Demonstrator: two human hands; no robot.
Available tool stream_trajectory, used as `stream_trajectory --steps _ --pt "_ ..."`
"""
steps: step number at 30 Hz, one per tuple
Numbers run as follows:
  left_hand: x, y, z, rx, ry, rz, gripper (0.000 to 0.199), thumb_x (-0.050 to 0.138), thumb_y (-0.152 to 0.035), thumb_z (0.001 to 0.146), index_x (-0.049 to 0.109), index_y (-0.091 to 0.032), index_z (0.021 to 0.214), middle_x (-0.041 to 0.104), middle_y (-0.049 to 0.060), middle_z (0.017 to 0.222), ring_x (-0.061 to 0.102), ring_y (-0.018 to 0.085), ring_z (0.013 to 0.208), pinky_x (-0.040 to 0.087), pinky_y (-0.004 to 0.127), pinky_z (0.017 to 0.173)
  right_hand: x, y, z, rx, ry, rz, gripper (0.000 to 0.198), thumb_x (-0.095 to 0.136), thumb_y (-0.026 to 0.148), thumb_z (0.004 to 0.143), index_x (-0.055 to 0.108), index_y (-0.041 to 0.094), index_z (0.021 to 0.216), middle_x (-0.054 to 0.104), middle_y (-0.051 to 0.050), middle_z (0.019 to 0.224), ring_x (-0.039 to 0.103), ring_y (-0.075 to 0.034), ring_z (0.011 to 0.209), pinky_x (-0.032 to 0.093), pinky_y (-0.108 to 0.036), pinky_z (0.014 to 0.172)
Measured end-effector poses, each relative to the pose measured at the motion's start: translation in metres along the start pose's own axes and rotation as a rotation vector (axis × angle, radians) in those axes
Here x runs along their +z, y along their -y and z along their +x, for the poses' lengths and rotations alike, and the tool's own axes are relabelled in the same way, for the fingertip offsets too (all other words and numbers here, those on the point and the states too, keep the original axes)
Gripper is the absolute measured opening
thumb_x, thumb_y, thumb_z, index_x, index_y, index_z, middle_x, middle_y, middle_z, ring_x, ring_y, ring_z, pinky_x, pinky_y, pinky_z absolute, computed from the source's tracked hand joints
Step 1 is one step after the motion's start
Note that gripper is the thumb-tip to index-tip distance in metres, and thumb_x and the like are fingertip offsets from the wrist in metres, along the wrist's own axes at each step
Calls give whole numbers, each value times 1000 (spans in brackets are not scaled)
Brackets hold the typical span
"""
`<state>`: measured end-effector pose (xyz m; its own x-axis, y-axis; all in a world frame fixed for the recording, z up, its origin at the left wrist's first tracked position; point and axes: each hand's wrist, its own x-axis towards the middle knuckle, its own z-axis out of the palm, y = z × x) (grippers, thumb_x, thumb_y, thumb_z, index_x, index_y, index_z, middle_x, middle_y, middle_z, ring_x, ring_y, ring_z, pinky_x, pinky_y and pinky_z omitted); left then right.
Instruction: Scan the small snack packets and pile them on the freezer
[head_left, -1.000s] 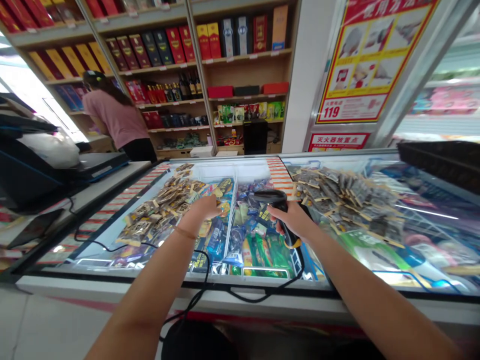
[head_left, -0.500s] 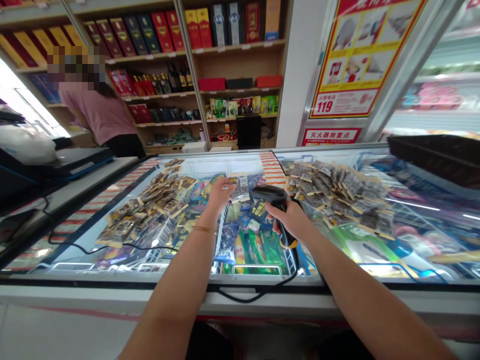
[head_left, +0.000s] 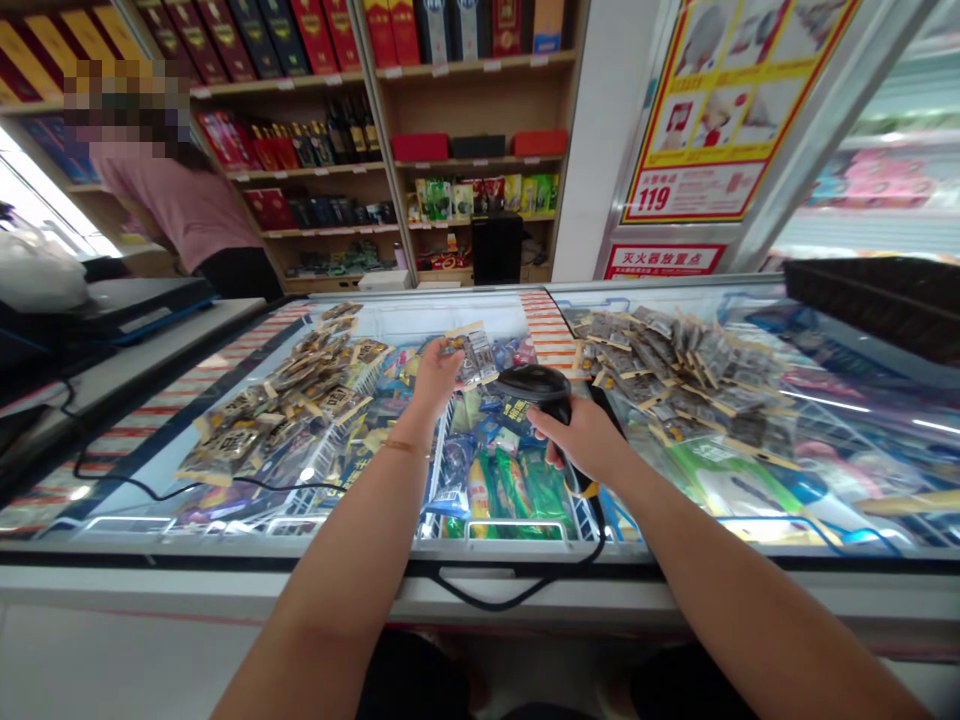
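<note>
Between the fingers of my left hand is a small snack packet, held up over the glass top of the freezer. My right hand is wrapped round the handle of a black barcode scanner, its head turned left towards the packet. A black cable hangs in a loop from the scanner over the freezer's front edge. To the left lies a spread heap of similar packets, and another pile of packets lies to the right.
Under the glass, wire baskets hold green bags and other frozen goods. A dark tray stands at the right. At the far left, a person in a pink top is near a counter. Shelves with boxes line the back.
My left hand has raised the packet a little and tilted it. The scanner's head has turned slightly, staying in my right hand. The whole view has shifted a little.
</note>
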<state>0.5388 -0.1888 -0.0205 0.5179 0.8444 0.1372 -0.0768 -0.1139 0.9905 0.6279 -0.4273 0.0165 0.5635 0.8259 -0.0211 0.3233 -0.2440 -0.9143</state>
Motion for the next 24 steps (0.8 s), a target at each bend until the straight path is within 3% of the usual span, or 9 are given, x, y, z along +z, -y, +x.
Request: stream_trajectory --steps 11,18,24 --pt "1 -3 -1 17 19 -39 38 71 -37 73 54 -23 104 69 0 82 66 15 68 58 29 61 -1 10 -3 35 2 8 20 65 28 90 54 21 76 58 0 43 55 -16 36 43 -24 41" --pt "6 -3 -4 -42 34 -50 40 73 -31 70 54 -24 105 69 0 92 68 17 82 61 38 74 -2 6 -1 32 4 45 27 69 31 87 53 22 68 56 0 41 54 -15 34 43 -24 40" --pt "28 -17 -13 -166 33 -117 37 75 -21 67 55 -22 98 62 -2 82 67 15 81 60 42 83 -23 11 2 22 -63 220 25 73 35 83 55 20 74 64 0 57 55 -11 35 42 -22 36"
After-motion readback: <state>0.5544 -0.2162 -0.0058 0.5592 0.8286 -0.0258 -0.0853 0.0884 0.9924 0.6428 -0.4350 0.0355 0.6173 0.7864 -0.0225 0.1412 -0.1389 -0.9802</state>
